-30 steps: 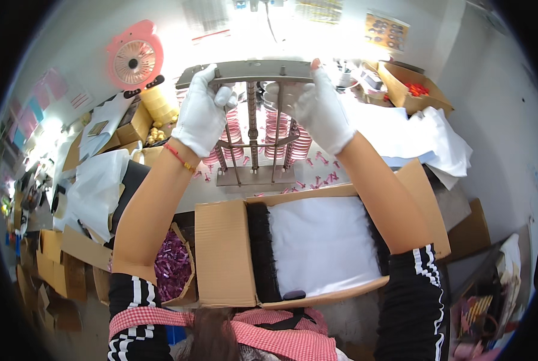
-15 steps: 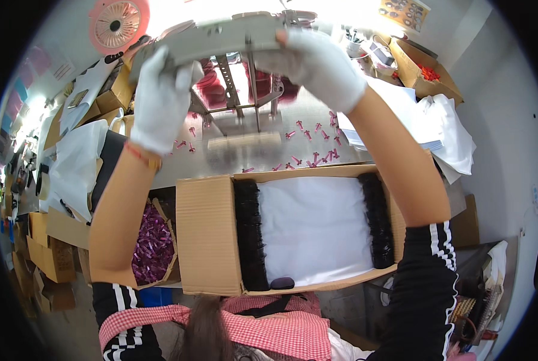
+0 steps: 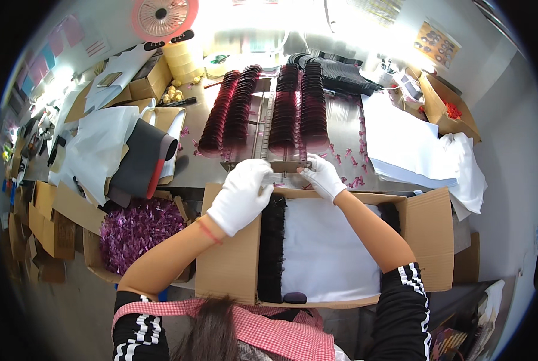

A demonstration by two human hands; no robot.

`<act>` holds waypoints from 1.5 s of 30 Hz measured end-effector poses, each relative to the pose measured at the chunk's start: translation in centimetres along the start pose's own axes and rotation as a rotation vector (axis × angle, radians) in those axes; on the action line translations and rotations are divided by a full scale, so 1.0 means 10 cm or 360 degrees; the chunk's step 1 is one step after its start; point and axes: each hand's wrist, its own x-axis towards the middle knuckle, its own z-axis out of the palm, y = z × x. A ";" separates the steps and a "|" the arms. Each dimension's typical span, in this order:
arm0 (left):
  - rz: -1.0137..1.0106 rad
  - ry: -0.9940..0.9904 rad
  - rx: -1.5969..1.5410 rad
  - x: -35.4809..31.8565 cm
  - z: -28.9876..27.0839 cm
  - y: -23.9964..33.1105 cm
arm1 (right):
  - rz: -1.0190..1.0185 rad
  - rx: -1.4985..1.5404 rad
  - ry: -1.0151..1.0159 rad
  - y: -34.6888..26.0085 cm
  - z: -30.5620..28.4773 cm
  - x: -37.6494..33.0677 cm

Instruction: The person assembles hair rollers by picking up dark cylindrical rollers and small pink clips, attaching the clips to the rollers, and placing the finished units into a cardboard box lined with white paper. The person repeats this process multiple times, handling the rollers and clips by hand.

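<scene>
A long metal rack (image 3: pixel 268 120) lies on the metal table, carrying rows of dark red, round, lens-like discs (image 3: pixel 286 114). At its near end is an upright metal plate (image 3: pixel 290 166). My left hand (image 3: pixel 240 195), in a white glove, has its fingers bent at the left part of that plate, thumb held a little apart. My right hand (image 3: pixel 324 178), also gloved, pinches the plate's right end with thumb and fingers. Something small and pale between the hands is too blurred to make out. Small pink screw-like pieces (image 3: pixel 354 161) are scattered beside the rack.
Just below my hands stands an open cardboard box (image 3: pixel 227 259) with white sheeting (image 3: pixel 332 253) and black packed rows. Left of it, another box holds purple pieces (image 3: pixel 139 231). White paper (image 3: pixel 410 147) lies right; curved black parts (image 3: pixel 335 72) sit behind.
The rack was held up and tilted in both hands. It has come down onto the table, its disc rows now seen from above, and both hands have moved nearer to me.
</scene>
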 end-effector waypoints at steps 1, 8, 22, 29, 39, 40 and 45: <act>-0.0019 0.0015 0.0147 0.01 0.10 -0.09 | 0.0056 -0.0298 -0.0176 -0.03 -0.03 0.04; -0.0232 -0.0320 0.0377 0.27 0.55 -0.41 | 0.0524 -0.0446 -0.0669 -0.29 -0.44 0.06; 0.0286 -0.0857 0.0601 0.47 0.30 -0.52 | 0.0486 0.1949 0.0456 -0.16 -0.10 0.68; 0.0599 -0.0520 0.0140 0.51 0.24 -0.62 | 0.0173 0.1357 0.0982 0.40 0.06 1.00; 0.0457 -0.0684 0.0180 0.44 0.22 -0.69 | 0.0117 0.0730 0.1072 0.07 0.14 1.26; 0.0477 -0.0632 0.0164 0.44 0.24 -0.70 | 0.0131 0.0680 0.1099 0.12 0.14 1.29; 0.0494 -0.0547 0.0123 0.42 0.34 -0.76 | 0.0090 0.0358 0.1205 0.28 0.20 1.46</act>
